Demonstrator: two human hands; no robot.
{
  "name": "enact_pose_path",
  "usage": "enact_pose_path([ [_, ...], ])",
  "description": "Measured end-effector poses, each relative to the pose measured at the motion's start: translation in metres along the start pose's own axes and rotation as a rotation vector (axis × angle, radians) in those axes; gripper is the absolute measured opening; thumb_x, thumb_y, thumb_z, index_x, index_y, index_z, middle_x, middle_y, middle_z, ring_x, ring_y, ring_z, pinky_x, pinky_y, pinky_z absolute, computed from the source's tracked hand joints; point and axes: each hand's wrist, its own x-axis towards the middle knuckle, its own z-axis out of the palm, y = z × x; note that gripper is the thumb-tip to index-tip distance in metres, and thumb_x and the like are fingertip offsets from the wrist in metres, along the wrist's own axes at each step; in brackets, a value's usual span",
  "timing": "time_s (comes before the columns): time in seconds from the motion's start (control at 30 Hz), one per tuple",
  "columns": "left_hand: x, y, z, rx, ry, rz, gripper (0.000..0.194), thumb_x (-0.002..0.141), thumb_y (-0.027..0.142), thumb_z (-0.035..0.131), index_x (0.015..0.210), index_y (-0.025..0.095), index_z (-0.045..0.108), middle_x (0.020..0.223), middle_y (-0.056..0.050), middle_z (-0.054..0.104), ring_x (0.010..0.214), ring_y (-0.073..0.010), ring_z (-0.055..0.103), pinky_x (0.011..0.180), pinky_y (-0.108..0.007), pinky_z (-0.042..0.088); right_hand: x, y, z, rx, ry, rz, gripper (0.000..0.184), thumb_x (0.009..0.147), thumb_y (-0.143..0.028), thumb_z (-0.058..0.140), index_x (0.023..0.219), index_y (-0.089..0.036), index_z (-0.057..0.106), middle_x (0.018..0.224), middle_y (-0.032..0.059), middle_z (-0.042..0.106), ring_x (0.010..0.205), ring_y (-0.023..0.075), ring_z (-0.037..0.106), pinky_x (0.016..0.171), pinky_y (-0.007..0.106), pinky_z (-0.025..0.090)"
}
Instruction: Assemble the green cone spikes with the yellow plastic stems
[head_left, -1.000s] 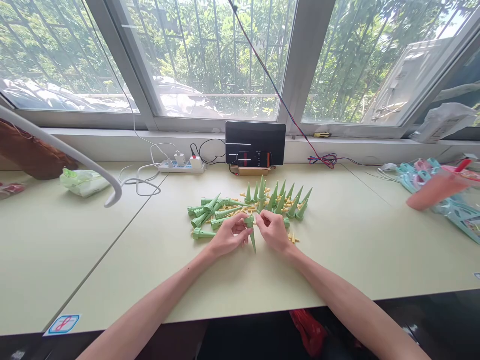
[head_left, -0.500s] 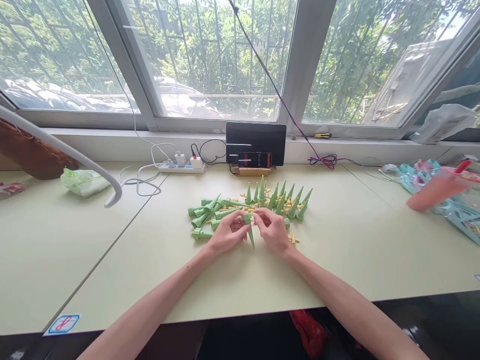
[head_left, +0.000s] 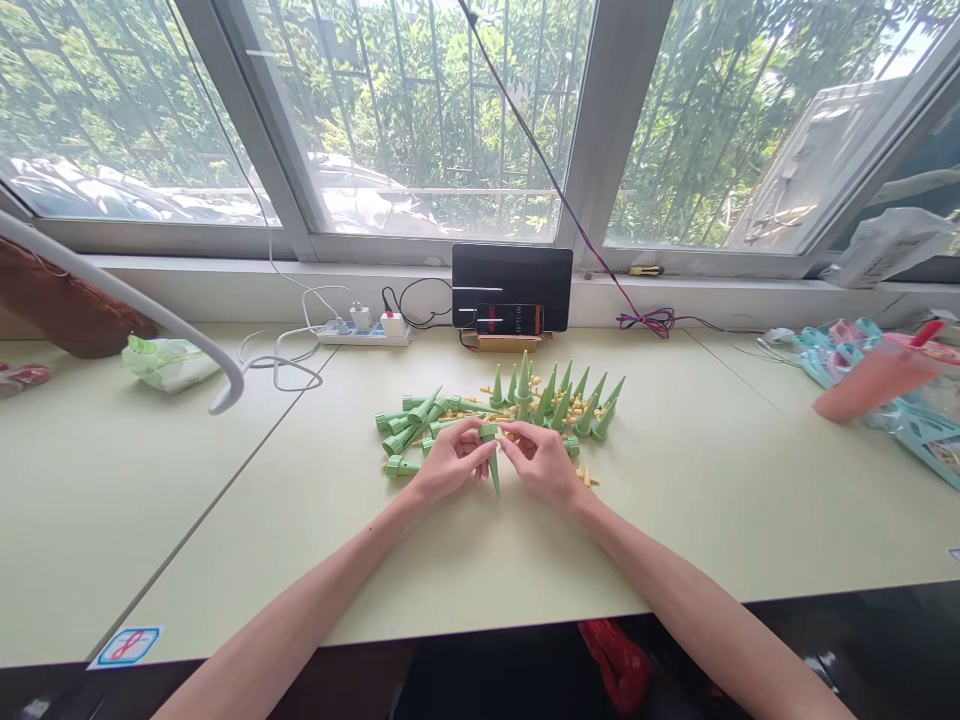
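A green plastic plant watering spike [head_left: 493, 470] hangs point down, slightly tilted, between my hands just above the table. My left hand [head_left: 453, 460] is closed round it below its ribbed cap [head_left: 487, 432]. Close against the cap's right side, my right hand [head_left: 541, 460] pinches a small pale-yellow plastic piece, now mostly hidden by the fingertips. Behind my left hand, several green spikes [head_left: 405, 436] lie in a loose heap. Further right, several more spikes [head_left: 561, 400] stand point up, with small yellow pieces [head_left: 587, 477] scattered among and in front of them.
A phone [head_left: 510, 319] leans against a dark tablet [head_left: 512, 280] at the back. Left of them is a power strip [head_left: 364, 335] with white cables. A pink drink cup [head_left: 862, 380] tilts at the right beside light-blue plastic items [head_left: 919, 440]. A white curved arm [head_left: 180, 318] reaches in from the left.
The held spike has shifted slightly left and hangs more upright. My right fingertips have moved left against its cap, covering the pale-yellow piece that showed between my hands.
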Motion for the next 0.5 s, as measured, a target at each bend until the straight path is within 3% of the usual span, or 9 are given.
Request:
enact_pose_path([
  [0.2,-0.0002,-0.0015,-0.0002,0.007,0.001,0.031,0.03,0.086,0.039,0.066,0.102,0.018,0.053,0.067,0.003,0.059,0.053,-0.0132,0.062,0.047,-0.024,0.052,-0.0002,0.0009,-0.0004,-0.021,-0.034,-0.017,0.028,0.088,-0.029,0.058,0.108,-0.013,0.07,0.087,0.0082,0.071,0.061,0.0146,0.054,0.057,0.028,0.046],
  [0.5,-0.0015,-0.004,-0.0001,0.023,-0.01,0.036,0.029,0.087,0.038,0.066,0.103,0.018,0.052,0.066,0.005,0.055,0.053,-0.0129,0.063,0.049,-0.025,0.053,0.0013,0.0091,-0.0009,0.019,-0.1,-0.032,0.022,0.095,-0.031,0.05,0.098,-0.015,0.066,0.067,0.0021,0.059,0.058,0.0155,0.052,0.059,0.028,0.044],
])
